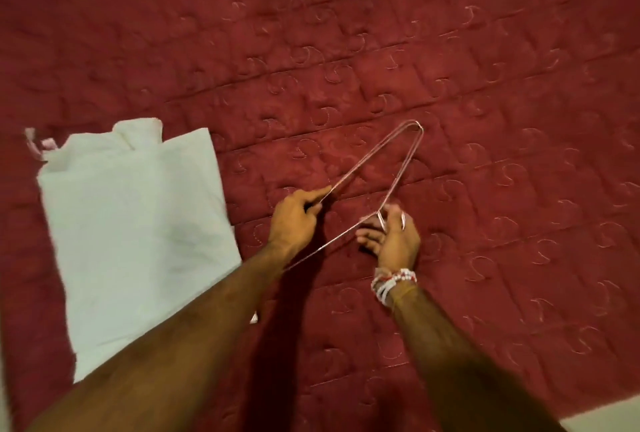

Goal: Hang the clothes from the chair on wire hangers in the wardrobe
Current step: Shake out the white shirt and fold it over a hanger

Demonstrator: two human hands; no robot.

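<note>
Hanger (374, 153) above bed (485, 85): left hand (294, 220) pinched one wire side, right hand (394, 237) gripped the hook end. I noted white garment (138, 224) lying nearer left hand.

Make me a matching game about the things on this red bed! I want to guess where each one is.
Things:
1. wire hanger
2. white garment
3. beaded bracelets
4. quilted bedspread

Places and colours:
A. worn on the arm, just behind the right hand
B. dark red, spread under everything
C. held by the left hand and the right hand
D. lying on the bed, left of both arms

Pairs: 1-C, 2-D, 3-A, 4-B
</note>
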